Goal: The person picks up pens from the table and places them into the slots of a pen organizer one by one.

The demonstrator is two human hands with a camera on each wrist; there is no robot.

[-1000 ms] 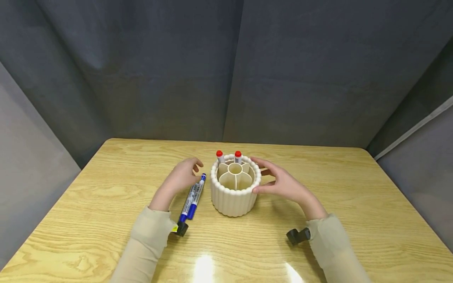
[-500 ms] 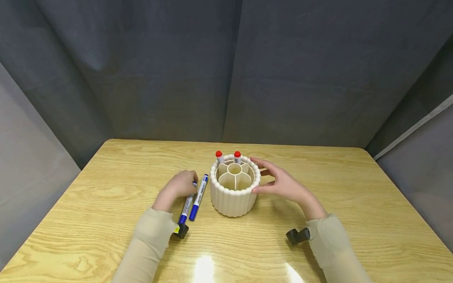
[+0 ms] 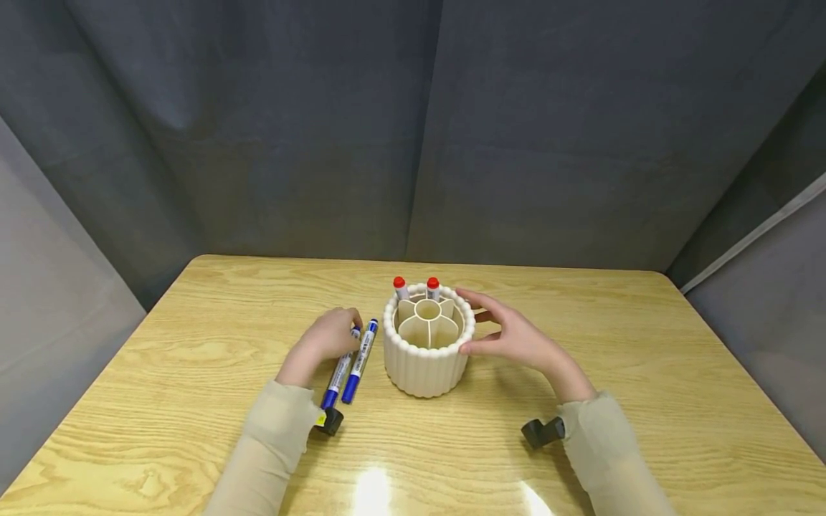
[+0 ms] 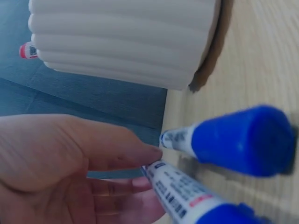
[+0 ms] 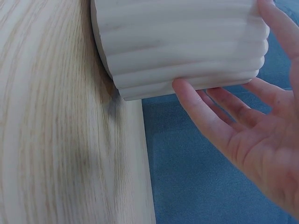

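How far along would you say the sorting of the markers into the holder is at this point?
About halfway, it seems. Two red-capped markers already stand in the back of the cream holder. The left hand is pinching one of the two blue markers lying on the table, while the right hand steadies the holder. Both blue markers remain outside it.

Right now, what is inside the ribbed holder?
The ribbed holder has two red-capped markers standing in its far compartments. The centre tube and the near compartments look empty, though their floors are hidden by the walls. Two blue-capped markers lie outside, by the left hand.
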